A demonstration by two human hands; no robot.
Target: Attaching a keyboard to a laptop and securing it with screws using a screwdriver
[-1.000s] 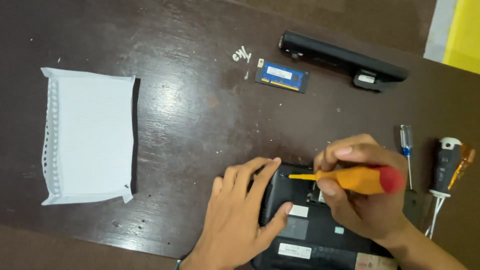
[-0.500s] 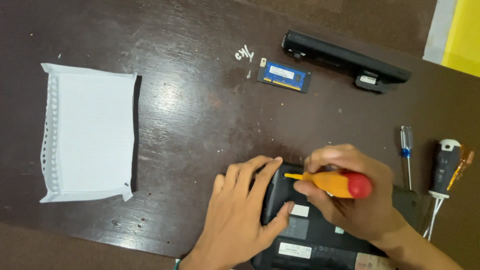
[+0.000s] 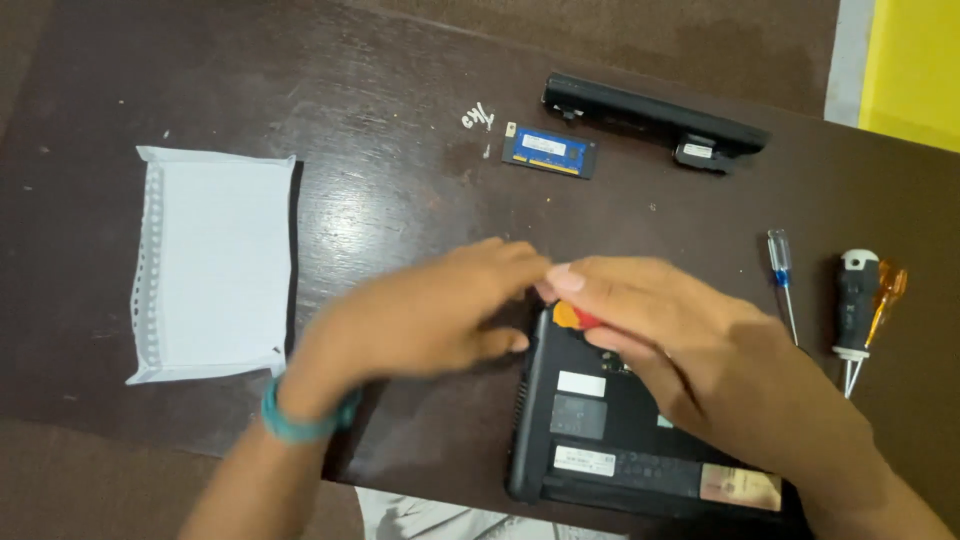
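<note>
Hands have shifted: left hand (image 3: 420, 315) has lifted off the upturned black laptop (image 3: 620, 420) and meets the right hand (image 3: 690, 345) over its upper-left corner. Right grip pinches the orange screwdriver (image 3: 568, 316); left grip blurred, cannot tell. Laptop overhangs the bench (image 3: 400, 110) near edge; open room lies between the hands and the paper sheet (image 3: 215, 265).

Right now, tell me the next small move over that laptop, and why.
Probably steady both hands first. The right hand holds the orange-handled screwdriver at the top edge of the upturned black laptop, and the left hand hovers beside it, blurred. Press the left hand onto the laptop so it cannot slide.
</note>
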